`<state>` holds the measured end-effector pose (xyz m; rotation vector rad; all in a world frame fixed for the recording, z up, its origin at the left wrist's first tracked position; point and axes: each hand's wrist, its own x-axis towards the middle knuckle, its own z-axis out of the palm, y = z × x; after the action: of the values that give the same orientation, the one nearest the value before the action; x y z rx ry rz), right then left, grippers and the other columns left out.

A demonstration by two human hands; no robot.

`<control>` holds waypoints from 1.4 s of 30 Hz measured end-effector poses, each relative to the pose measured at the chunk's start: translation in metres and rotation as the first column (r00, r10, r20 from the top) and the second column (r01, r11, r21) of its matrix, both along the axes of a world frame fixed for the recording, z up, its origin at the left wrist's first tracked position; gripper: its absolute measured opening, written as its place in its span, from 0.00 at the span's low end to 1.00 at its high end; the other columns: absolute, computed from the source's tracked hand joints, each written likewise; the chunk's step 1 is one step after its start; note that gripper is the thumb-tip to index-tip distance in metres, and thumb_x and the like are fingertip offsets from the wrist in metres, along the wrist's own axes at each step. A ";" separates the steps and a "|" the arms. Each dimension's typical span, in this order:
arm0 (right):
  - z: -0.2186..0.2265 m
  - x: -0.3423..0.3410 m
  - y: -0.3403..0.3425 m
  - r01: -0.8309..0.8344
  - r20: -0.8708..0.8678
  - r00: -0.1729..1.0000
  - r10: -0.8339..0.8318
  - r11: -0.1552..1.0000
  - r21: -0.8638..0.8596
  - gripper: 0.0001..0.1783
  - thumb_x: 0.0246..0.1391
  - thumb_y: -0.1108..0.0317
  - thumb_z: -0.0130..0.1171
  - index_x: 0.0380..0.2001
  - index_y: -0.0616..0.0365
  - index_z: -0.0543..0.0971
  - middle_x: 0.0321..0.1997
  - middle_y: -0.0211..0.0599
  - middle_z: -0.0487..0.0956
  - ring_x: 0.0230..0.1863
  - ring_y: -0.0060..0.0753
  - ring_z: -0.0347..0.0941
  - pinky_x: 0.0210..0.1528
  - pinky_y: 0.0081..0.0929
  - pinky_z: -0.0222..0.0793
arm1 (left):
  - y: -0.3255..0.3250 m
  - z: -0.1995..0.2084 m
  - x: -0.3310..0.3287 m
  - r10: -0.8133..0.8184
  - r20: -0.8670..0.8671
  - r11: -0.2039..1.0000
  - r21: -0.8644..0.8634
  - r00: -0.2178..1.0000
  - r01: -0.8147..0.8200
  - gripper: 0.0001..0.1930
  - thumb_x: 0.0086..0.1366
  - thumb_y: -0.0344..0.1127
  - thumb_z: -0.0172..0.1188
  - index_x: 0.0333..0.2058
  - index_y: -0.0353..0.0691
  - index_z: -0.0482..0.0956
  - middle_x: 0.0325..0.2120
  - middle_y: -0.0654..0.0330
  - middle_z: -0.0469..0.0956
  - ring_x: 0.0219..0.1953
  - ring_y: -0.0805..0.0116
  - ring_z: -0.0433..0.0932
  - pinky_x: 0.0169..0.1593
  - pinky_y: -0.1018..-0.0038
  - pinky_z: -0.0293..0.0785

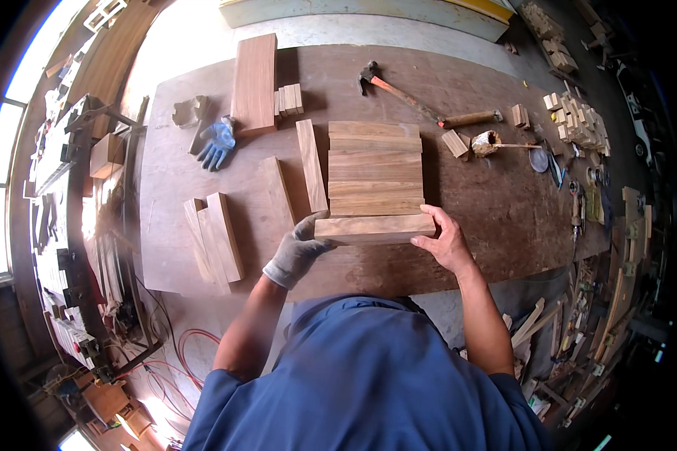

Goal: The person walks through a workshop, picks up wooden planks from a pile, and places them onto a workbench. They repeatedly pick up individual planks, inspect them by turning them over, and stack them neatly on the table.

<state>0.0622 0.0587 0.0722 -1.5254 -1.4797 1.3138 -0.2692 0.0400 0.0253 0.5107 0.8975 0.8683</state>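
Between my two hands a wooden board (374, 228) is held level by its ends, near the front of the brown worktable (496, 233). My left hand (299, 252), in a grey work glove, grips the left end. My right hand (445, 239), bare, pinches the right end between thumb and fingers. Just beyond the held board, several similar boards (376, 167) lie side by side in a row. To their left are a narrow board (311, 165) and another board (278, 192). Farther left lie several more wooden pieces (217, 237).
At the back are a claw hammer (398, 94), a wooden-handled tool (470, 119), a thick plank (254, 86) and small blocks (288, 99). A blue glove (218, 143) lies at left. On the right are a crusted pot with a brush (487, 143) and stacked blocks (579, 124).
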 end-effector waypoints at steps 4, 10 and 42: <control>0.009 -0.001 0.003 -0.095 0.275 0.959 0.069 0.992 0.083 0.25 0.43 0.76 0.71 0.46 0.61 0.74 0.44 0.35 0.80 0.47 0.26 0.74 0.51 0.28 0.69 | 0.002 -0.004 0.004 0.056 0.016 0.996 0.063 0.998 -0.057 0.32 0.60 0.20 0.60 0.63 0.33 0.62 0.52 0.56 0.74 0.49 0.67 0.77 0.53 0.74 0.74; -0.010 0.003 0.002 -0.016 0.016 1.000 0.016 1.000 0.015 0.28 0.45 0.67 0.74 0.47 0.66 0.75 0.38 0.37 0.81 0.41 0.25 0.75 0.45 0.25 0.72 | 0.004 0.002 0.002 0.098 0.079 0.993 -0.068 0.992 -0.092 0.30 0.62 0.24 0.60 0.63 0.33 0.63 0.51 0.55 0.74 0.48 0.67 0.77 0.54 0.73 0.76; -0.017 0.012 -0.010 -0.069 0.125 0.990 0.064 0.997 0.034 0.29 0.40 0.75 0.71 0.48 0.62 0.74 0.45 0.35 0.77 0.44 0.31 0.75 0.47 0.26 0.73 | 0.000 -0.016 -0.003 0.078 -0.048 0.993 0.095 0.996 -0.073 0.41 0.49 0.12 0.55 0.66 0.34 0.59 0.60 0.54 0.69 0.55 0.65 0.73 0.59 0.71 0.70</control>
<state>0.0741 0.0490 0.0556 -1.5696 -1.6364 1.2412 -0.2724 0.0398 0.0097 0.5856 0.9310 0.9728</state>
